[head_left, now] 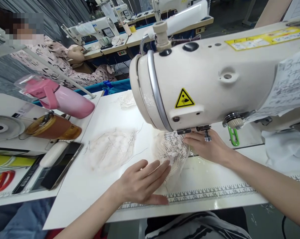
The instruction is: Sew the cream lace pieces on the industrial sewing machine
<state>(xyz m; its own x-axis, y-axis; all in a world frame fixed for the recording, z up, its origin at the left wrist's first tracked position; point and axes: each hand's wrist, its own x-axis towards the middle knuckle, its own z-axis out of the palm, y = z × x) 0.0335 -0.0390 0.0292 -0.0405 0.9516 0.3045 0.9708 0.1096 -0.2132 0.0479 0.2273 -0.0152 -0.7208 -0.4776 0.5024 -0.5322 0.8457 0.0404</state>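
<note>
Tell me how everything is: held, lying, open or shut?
Lace piece: under sewing machine, right hand touching it
Left hand: open, at lace's edge
Round fabric piece: lying, threads loose
Sewing machine: running or stopped, cannot tell
Pink bottle: lid on
Phone: lying, screen dark

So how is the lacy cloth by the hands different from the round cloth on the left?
The lacy cloth shows lots of little holes; the round cloth looks plainer. The right hand touches the lacy cloth, while no hand touches the round cloth. Both are pale.
</note>
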